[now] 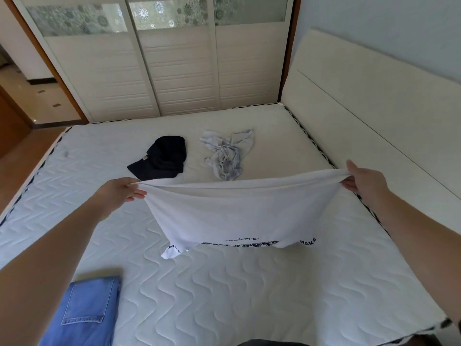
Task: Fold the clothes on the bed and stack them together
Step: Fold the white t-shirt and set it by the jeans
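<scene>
A white T-shirt (232,213) with black lettering hangs stretched in the air over the mattress (224,290). My left hand (119,192) pinches its left corner and my right hand (361,179) pinches its right corner. Folded blue jeans (87,313) lie at the near left of the bed. Farther back, a crumpled dark navy garment (162,158) and a crumpled pale grey-blue garment (225,153) lie side by side, apart from each other.
The quilted white mattress fills most of the view. A cream headboard (374,108) runs along the right side. Sliding wardrobe doors (174,66) stand behind the far edge. A wooden floor and doorway (22,116) lie to the left.
</scene>
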